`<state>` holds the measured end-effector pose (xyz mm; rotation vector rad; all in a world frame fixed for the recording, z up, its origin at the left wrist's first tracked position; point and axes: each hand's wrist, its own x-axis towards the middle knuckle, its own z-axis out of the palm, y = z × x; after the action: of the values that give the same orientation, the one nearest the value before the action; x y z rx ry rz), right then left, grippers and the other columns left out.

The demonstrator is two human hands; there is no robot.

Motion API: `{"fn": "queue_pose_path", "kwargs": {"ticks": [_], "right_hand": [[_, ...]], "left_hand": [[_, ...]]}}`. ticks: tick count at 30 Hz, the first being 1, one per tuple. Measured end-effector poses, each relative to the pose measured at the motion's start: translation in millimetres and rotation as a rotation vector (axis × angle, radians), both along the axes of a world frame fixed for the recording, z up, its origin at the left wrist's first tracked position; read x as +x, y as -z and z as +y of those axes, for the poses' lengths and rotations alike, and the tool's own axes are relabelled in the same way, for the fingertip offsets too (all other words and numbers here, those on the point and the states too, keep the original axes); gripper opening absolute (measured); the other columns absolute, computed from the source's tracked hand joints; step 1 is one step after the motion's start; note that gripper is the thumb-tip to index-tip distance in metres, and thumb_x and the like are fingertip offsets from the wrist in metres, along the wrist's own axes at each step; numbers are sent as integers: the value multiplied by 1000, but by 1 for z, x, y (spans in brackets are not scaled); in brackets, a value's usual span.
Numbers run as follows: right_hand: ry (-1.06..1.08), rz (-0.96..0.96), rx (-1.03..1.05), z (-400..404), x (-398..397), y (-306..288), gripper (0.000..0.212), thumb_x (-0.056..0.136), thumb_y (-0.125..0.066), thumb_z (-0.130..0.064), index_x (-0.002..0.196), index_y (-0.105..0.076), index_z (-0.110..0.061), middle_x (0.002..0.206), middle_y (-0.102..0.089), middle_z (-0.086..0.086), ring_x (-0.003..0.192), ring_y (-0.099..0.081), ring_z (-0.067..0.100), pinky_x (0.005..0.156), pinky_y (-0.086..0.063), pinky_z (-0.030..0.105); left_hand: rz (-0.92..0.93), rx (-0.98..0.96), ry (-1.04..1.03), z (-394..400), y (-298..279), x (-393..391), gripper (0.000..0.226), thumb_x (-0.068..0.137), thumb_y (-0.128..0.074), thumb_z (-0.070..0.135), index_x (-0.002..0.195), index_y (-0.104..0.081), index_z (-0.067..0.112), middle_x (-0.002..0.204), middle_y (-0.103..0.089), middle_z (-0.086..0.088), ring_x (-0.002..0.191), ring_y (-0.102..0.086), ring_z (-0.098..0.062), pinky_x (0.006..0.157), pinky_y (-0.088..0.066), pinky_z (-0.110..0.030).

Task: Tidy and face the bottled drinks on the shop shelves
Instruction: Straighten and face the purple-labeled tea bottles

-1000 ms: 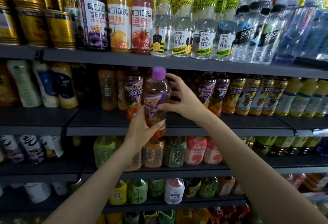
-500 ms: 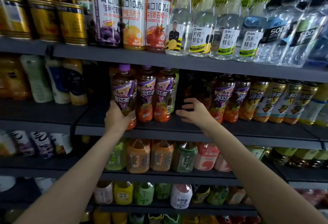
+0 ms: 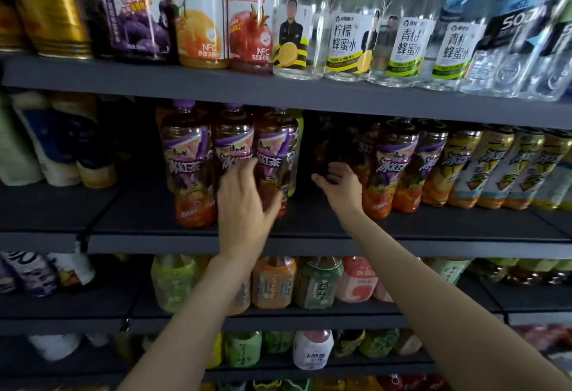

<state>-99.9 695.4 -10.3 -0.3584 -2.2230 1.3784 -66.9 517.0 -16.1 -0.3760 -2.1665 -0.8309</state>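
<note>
Head view: three iced tea bottles (image 3: 188, 164) with purple caps upright in a row on the second shelf (image 3: 309, 243), labels forward. Left hand (image 3: 244, 201) spread over the middle and right bottles, fingers (image 3: 247, 170) straight and blurred, grasping nothing visibly. Right hand (image 3: 339, 186) in the dark gap beside them, fingers loosely curled, relaxed, nothing grasped. More tea bottles (image 3: 393, 167) just right.

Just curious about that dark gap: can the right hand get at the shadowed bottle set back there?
Probably yes: the right hand is already in the gap, its fingers open by the dark, set-back bottle, nothing between.
</note>
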Motion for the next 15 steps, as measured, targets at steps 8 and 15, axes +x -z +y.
{"fn": "queue_pose_path", "kwargs": {"ticks": [8,15], "right_hand": [[78,78,57,13,-103,19,80,84,-71,-20,146,-25,-2,146,-38,18,136,-35,28,111,-26,29],[120,-94,79,33,-170,32,58,98,-51,-20,146,-25,1,149,-34,17,135,-35,28,106,-25,27]], "left_hand": [[63,-213,-228,27,34,-40,86,67,-73,45,131,-38,-1,114,-60,-18,100,-58,-33,83,-49,-42],[181,-257,-272,23,48,-51,78,72,-66,46,128,-44,-3,105,-62,-15,97,-59,-32,80,-48,-42]]}}
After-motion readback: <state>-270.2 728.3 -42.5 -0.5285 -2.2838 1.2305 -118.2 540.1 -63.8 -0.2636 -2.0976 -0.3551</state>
